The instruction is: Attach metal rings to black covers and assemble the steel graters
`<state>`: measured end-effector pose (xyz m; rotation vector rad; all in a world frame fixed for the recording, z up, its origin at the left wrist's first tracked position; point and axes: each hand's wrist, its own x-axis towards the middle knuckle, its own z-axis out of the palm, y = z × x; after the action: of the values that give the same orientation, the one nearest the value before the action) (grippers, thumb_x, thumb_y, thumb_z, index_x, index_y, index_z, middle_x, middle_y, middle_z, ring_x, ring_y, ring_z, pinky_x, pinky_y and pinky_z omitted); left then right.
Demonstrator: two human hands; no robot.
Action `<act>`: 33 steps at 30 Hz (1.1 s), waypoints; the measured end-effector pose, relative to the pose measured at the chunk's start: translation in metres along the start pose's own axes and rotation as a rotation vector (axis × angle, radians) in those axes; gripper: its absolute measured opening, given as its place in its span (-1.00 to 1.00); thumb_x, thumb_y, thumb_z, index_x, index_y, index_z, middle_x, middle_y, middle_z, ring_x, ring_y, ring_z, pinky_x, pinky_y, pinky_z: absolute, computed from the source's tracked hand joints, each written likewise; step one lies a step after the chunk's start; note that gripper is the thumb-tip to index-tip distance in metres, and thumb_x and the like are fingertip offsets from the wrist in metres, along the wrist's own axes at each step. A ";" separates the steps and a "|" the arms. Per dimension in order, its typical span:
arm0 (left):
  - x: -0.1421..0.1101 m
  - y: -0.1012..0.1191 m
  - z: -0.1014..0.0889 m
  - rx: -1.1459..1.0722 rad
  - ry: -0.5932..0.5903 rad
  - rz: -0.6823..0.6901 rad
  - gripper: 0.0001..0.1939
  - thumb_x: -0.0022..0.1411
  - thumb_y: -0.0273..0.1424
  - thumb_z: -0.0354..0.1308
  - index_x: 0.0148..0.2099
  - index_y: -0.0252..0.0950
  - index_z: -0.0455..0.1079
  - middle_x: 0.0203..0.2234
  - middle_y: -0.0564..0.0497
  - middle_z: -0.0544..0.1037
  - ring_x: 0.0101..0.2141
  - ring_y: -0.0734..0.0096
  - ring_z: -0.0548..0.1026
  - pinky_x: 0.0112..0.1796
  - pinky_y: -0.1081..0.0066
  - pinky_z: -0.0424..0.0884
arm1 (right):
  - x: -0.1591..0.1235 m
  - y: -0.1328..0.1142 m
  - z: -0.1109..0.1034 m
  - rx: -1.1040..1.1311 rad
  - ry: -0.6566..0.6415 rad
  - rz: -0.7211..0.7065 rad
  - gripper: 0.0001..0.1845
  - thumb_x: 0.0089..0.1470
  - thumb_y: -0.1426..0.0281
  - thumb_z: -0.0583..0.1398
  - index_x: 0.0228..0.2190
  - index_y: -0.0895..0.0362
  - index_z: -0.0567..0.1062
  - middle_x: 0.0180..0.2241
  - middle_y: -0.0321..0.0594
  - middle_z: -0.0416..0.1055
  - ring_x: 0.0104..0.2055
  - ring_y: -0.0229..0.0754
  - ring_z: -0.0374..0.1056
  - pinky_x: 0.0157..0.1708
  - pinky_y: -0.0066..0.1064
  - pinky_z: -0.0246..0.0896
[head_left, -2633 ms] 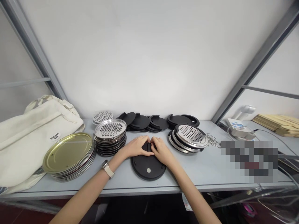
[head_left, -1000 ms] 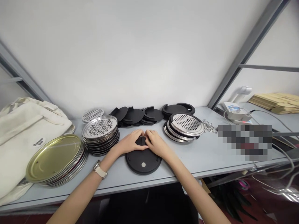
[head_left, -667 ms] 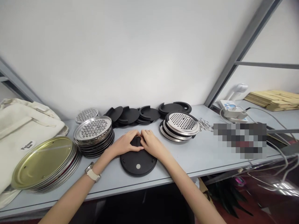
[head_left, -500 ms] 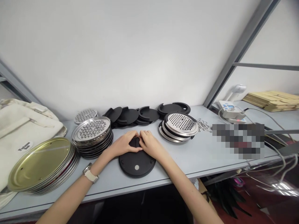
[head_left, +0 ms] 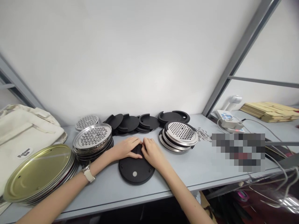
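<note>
A black round plastic base [head_left: 135, 171] lies on the table in front of me, with a pale grey dot near its front edge. My left hand [head_left: 130, 148] grips its far part, the thumb lying across the top and the fingers bent over the far edge. My right hand [head_left: 151, 152] is closed on the same far part from the right, fingers curled inward. The fingertips of both hands meet there, hiding what lies beneath them. Behind the hands are several black discs with raised rims [head_left: 128, 123]. To the right stands a stack of round metal graters [head_left: 181, 133] with black parts between.
At left are stacked graters [head_left: 93, 137], gold-coloured round lids [head_left: 39, 174] and a cream canvas bag [head_left: 25, 127]. Small metal hooks [head_left: 202, 134] lie right of the grater stack. Farther right are a power strip with cables [head_left: 230, 123] and flat cardboard [head_left: 268, 111]. Grey metal posts [head_left: 240, 59] rise beside the table.
The whole view has shifted slightly, so the tabletop sits lower in the picture. My fingers have shifted a little on the base's far part, and the left thumb lies flatter across it.
</note>
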<state>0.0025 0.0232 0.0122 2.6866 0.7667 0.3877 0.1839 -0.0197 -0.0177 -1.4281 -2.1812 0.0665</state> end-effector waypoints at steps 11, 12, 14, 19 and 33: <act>0.003 0.045 0.026 0.023 0.183 -0.118 -0.65 0.28 -0.51 -0.06 0.11 -0.24 0.16 0.01 -0.12 0.32 0.03 0.18 0.28 0.03 0.13 0.24 | -0.003 0.008 0.007 0.015 0.076 0.131 -0.87 0.10 0.58 -0.01 -0.39 0.11 0.23 -0.38 -0.15 0.36 -0.32 -0.10 0.29 -0.33 -0.33 0.16; 0.004 0.045 0.028 0.023 0.198 -0.129 -0.64 0.26 -0.52 -0.05 0.10 -0.24 0.16 0.00 -0.11 0.32 0.02 0.17 0.28 0.03 0.12 0.25 | -0.003 0.008 0.007 0.030 0.075 0.135 -0.87 0.10 0.58 -0.02 -0.39 0.11 0.22 -0.38 -0.15 0.36 -0.33 -0.11 0.29 -0.34 -0.34 0.16; 0.004 0.043 0.032 0.018 0.217 -0.148 -0.64 0.25 -0.53 -0.04 0.09 -0.24 0.16 -0.02 -0.10 0.33 0.00 0.18 0.30 0.02 0.13 0.27 | -0.003 0.008 0.006 0.044 0.077 0.137 -0.87 0.09 0.57 -0.03 -0.40 0.11 0.21 -0.39 -0.16 0.35 -0.35 -0.13 0.29 -0.35 -0.35 0.17; 0.002 0.038 0.037 -0.002 0.272 -0.155 -0.70 0.26 -0.53 -0.05 0.04 -0.24 0.18 -0.06 -0.08 0.35 -0.03 0.20 0.32 0.01 0.14 0.30 | -0.003 0.007 0.004 0.054 0.076 0.140 -0.87 0.11 0.55 -0.04 -0.42 0.09 0.18 -0.41 -0.18 0.33 -0.38 -0.14 0.28 -0.39 -0.37 0.16; 0.000 0.036 0.040 -0.077 0.349 -0.158 -0.78 0.25 -0.57 -0.07 -0.08 -0.24 0.23 -0.17 -0.03 0.39 -0.11 0.24 0.35 -0.04 0.20 0.34 | -0.004 0.007 0.007 0.043 0.138 0.134 -0.85 0.16 0.50 -0.02 -0.44 0.08 0.16 -0.44 -0.21 0.29 -0.38 -0.14 0.26 -0.39 -0.35 0.14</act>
<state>0.0329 -0.0152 -0.0106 2.4948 1.0298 0.8411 0.1878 -0.0189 -0.0270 -1.5076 -1.9605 0.0603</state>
